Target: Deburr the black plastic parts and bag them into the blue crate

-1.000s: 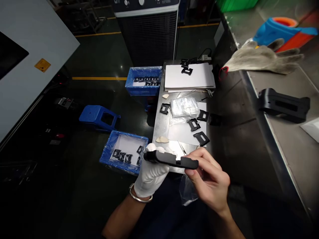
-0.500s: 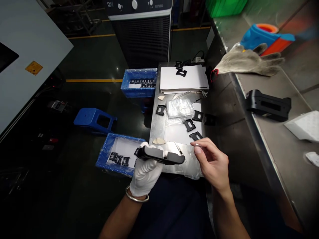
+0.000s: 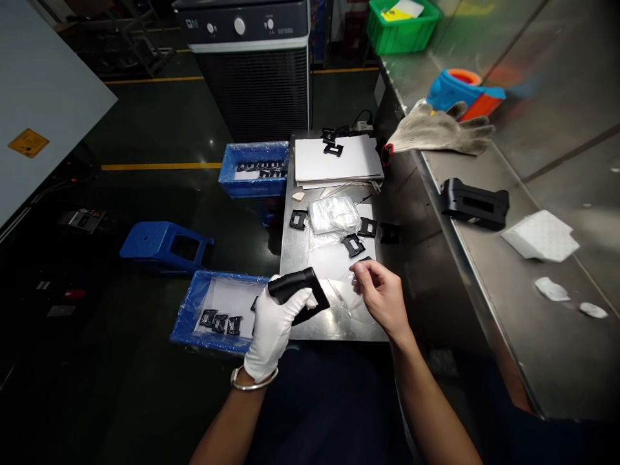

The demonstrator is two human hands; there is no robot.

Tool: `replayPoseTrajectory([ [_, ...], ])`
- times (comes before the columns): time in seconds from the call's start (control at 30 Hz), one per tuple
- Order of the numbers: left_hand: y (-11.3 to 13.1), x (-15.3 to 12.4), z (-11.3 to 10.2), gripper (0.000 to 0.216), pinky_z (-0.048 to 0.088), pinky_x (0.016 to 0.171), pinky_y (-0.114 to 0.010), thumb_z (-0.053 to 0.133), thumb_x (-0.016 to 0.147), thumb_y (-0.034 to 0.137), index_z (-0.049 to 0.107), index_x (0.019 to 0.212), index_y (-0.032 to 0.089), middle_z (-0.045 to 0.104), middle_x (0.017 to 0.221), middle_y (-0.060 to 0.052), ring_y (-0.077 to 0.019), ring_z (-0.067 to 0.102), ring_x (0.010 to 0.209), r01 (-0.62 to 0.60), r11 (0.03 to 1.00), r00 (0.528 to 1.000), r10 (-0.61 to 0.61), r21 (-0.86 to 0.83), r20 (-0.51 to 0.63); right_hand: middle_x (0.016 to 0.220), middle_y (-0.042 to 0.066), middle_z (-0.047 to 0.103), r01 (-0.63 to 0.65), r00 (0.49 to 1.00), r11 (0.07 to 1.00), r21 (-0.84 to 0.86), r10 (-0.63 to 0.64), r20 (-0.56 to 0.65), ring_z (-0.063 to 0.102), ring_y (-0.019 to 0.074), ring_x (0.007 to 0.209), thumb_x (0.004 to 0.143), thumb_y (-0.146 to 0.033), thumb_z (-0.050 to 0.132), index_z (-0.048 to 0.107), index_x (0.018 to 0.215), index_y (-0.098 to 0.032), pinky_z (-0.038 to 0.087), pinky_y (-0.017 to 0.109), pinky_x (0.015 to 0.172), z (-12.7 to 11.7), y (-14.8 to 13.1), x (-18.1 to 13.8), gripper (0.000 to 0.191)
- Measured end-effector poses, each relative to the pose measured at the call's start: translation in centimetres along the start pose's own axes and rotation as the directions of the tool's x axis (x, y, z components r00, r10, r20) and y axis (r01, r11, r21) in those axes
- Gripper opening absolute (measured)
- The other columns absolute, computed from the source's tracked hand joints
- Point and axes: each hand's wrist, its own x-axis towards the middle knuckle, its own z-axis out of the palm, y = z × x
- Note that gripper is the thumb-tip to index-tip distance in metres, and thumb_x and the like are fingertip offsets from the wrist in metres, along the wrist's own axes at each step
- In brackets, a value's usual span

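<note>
In a white glove, my left hand grips a black plastic housing, held tilted above the near end of the metal table. My bare right hand is to its right, apart from the housing, with thumb and fingertips pinched together. Whatever sits in that pinch is too small to make out. Tweezers lie on the table between the hands. Beyond my right hand are small black plastic frames, one a black frame on white paper, and a stack of clear plastic bags.
Two blue bins with black parts stand left of the table, near a blue stool. A steel counter on the right carries a work glove, a black housing and a white block. Paper sheets lie at the far end.
My left hand has turned the black housing from lying level to tilted. My right hand stays pinched near it. The camera view has shifted to the right.
</note>
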Motion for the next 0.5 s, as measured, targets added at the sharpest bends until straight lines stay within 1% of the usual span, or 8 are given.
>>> replayPoseTrajectory([
  [0.07, 0.3, 0.2, 0.0, 0.018, 0.056, 0.083, -0.031, 0.076, 0.084, 0.031, 0.066, 0.086, 0.016, 0.072, 0.072, -0.001, -0.0164, 0.07, 0.072, -0.036, 0.999, 0.999, 0.036, 0.025, -0.003, 0.067, -0.001, 0.061, -0.01, 0.999, 1.0, 0.01, 0.009, 0.031, 0.058, 0.0119, 0.059, 0.098, -0.045, 0.057, 0.068, 0.088, -0.019, 0.046, 0.024, 0.057, 0.1, 0.2, 0.1, 0.03],
  [0.17, 0.9, 0.8, -0.8, 0.021, 0.056, 0.08, -0.029, 0.077, 0.082, 0.03, 0.061, 0.086, 0.018, 0.072, 0.071, 0.0, -0.0152, 0.07, 0.071, -0.067, 0.994, 0.996, 0.071, 0.083, -0.049, 0.069, 0.0, 0.063, -0.006, 0.999, 0.999, 0.054, 0.003, 0.05, 0.06, 0.0113, 0.059, 0.097, -0.046, 0.058, 0.064, 0.083, -0.019, 0.049, 0.024, 0.057, 0.3, 0.3, 0.2, 0.032],
  [0.23, 0.9, 1.1, -1.4, 0.023, 0.056, 0.076, -0.028, 0.078, 0.081, 0.032, 0.06, 0.086, 0.018, 0.071, 0.069, 0.0, -0.0157, 0.069, 0.068, -0.042, 0.992, 0.999, 0.041, 0.123, 0.013, 0.067, -0.001, 0.063, -0.035, 0.999, 0.991, 0.127, 0.035, 0.006, 0.059, 0.0109, 0.054, 0.095, -0.05, 0.061, 0.058, 0.076, -0.02, 0.048, 0.023, 0.051, 0.4, 0.7, 0.6, 0.035],
  [0.3, 0.2, 1.1, -1.6, 0.024, 0.056, 0.072, -0.028, 0.077, 0.081, 0.033, 0.062, 0.09, 0.018, 0.07, 0.069, 0.001, -0.0159, 0.068, 0.067, 0.013, 0.986, 0.993, -0.032, 0.166, 0.115, 0.064, -0.002, 0.062, -0.091, 0.989, 0.966, 0.242, 0.116, -0.093, 0.057, 0.0101, 0.047, 0.091, -0.056, 0.064, 0.051, 0.072, -0.021, 0.046, 0.022, 0.042, 0.8, 1.3, 1.4, 0.042],
  [0.37, -1.0, 0.7, -1.3, 0.023, 0.055, 0.07, -0.028, 0.074, 0.083, 0.033, 0.063, 0.097, 0.019, 0.07, 0.072, 0.0, -0.0158, 0.067, 0.067, 0.058, 0.978, 0.98, -0.095, 0.2, 0.177, 0.063, -0.003, 0.061, -0.135, 0.946, 0.917, 0.375, 0.232, -0.226, 0.053, 0.0086, 0.041, 0.086, -0.062, 0.066, 0.049, 0.071, -0.021, 0.043, 0.021, 0.036, 1.3, 2.0, 2.4, 0.047],
  [0.43, -2.5, 0.0, -0.5, 0.021, 0.055, 0.071, -0.029, 0.07, 0.086, 0.032, 0.064, 0.101, 0.019, 0.071, 0.075, -0.001, -0.0166, 0.068, 0.07, 0.087, 0.966, 0.957, -0.149, 0.243, 0.249, 0.062, -0.004, 0.059, -0.161, 0.867, 0.845, 0.51, 0.368, -0.335, 0.052, 0.0072, 0.041, 0.083, -0.066, 0.067, 0.049, 0.072, -0.021, 0.042, 0.02, 0.034, 1.9, 2.7, 3.5, 0.05],
  [0.5, -3.9, -0.7, 0.4, 0.017, 0.055, 0.07, -0.03, 0.067, 0.088, 0.031, 0.065, 0.099, 0.018, 0.072, 0.077, -0.002, -0.0184, 0.069, 0.072, 0.097, 0.942, 0.916, -0.211, 0.322, 0.342, 0.061, -0.005, 0.057, -0.182, 0.778, 0.757, 0.627, 0.501, -0.38, 0.052, 0.0066, 0.041, 0.082, -0.067, 0.067, 0.048, 0.071, -0.021, 0.043, 0.019, 0.035, 2.7, 3.1, 4.3, 0.051],
])
